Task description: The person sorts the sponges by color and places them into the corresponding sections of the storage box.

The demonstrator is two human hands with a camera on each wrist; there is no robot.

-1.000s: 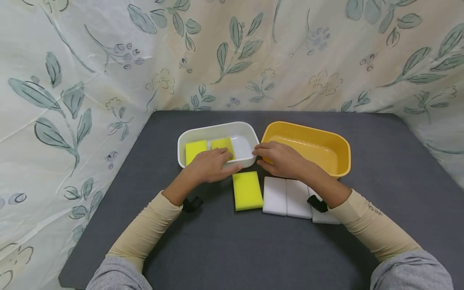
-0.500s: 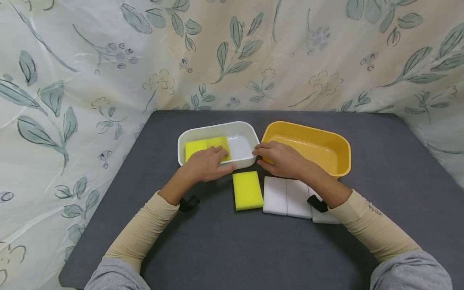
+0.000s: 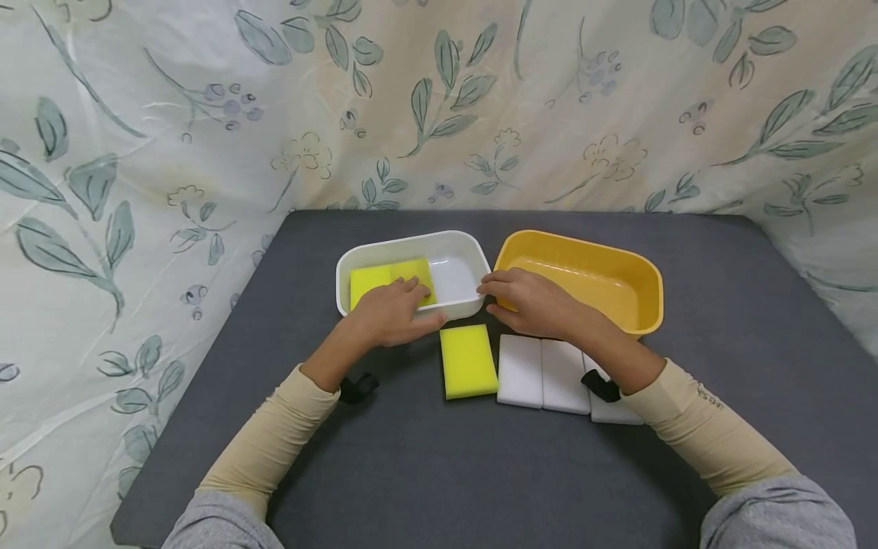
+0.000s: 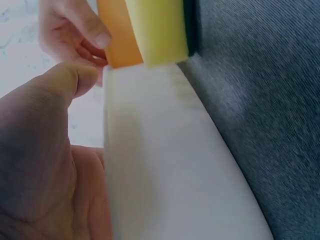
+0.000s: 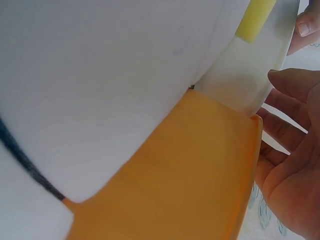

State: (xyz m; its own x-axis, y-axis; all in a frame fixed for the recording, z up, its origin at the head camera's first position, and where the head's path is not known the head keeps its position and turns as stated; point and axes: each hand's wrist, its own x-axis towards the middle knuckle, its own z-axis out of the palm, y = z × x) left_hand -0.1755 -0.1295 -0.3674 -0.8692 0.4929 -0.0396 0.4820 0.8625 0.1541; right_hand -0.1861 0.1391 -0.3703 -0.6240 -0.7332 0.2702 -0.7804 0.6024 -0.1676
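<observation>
In the head view, two yellow sponges (image 3: 369, 282) lie side by side in the left part of the white tray (image 3: 461, 268). My left hand (image 3: 386, 311) reaches over the tray's front rim, its fingers resting on the right-hand sponge and its thumb outside the front wall. In the left wrist view that thumb (image 4: 82, 80) lies along the rim; the tray wall hides the fingertips. My right hand (image 3: 531, 301) holds the white tray's right end, fingers over the rim and thumb (image 5: 295, 82) on the outer side. Its wrist crosses the yellow tray (image 3: 604, 278).
On the dark table (image 3: 425, 457), a third yellow sponge (image 3: 469, 362) with a dark underside lies before the white tray. Right of it stand several white blocks (image 3: 520, 372) in a row, partly under my right forearm. A floral curtain (image 3: 480, 114) hangs behind.
My left hand has slid the right-hand sponge leftward against the other one, closing the gap between them. The right hand has stayed at the tray's end.
</observation>
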